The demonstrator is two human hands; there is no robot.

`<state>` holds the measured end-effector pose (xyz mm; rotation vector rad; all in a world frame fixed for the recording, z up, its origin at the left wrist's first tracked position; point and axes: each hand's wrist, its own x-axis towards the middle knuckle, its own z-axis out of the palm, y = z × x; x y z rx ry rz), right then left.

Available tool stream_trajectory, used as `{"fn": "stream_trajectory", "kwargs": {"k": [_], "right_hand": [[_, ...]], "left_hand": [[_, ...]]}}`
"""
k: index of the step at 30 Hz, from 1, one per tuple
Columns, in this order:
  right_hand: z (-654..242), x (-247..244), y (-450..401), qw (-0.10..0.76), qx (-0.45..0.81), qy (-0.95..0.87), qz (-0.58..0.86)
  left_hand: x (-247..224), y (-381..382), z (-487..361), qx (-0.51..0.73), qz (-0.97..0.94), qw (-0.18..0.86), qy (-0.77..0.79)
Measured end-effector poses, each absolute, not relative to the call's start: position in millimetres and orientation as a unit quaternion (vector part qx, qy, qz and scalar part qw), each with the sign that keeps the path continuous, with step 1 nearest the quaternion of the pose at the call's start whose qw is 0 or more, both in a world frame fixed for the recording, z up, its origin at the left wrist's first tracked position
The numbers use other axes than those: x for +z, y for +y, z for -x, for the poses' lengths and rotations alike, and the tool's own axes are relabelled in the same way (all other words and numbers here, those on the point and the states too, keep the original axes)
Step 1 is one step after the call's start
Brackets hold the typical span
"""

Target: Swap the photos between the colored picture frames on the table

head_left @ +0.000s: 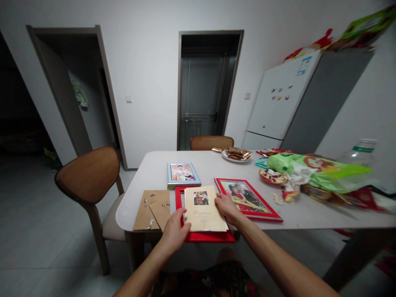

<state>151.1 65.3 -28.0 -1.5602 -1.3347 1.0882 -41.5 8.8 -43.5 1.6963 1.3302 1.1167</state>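
A cream sheet with a small photo [206, 216] lies over a red frame [206, 236] at the table's front edge. My left hand [175, 229] is at the sheet's left edge, its thumb and fingers apart. On the right edge, my right hand [227, 207] pinches the sheet, its fingertips partly hidden. A brown backing board with metal clips [144, 210] rests left of the red frame. Behind is a light-blue framed photo [182, 172]. Another red framed picture [247, 200] lies to the right.
A plate of wrapped packets [236, 154] stands at the back. On the right are an opened pomegranate [274, 176], a green bag [324, 169] and a clear bottle [360, 156]. One chair [89, 173] stands left, another [212, 143] behind the table.
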Motion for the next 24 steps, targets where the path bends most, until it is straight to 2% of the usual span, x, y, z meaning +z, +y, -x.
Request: {"fn": "stream_trajectory", "kwargs": {"k": [6, 14, 20, 24], "right_hand": [[-144, -36, 79, 0.354, 0.365, -0.573, 0.642], [-146, -38, 83, 0.308, 0.215, -0.621, 0.688], [-141, -39, 75, 0.164, 0.024, -0.673, 0.721], [-139, -41, 71, 0.134, -0.004, -0.686, 0.716]], "left_hand": [[-53, 4, 39, 0.334, -0.747, 0.254, 0.516], [-62, 6, 42, 0.322, -0.784, 0.212, 0.487], [-56, 3, 39, 0.295, -0.801, 0.198, 0.481], [-54, 1, 40, 0.293, -0.803, 0.191, 0.483]]}}
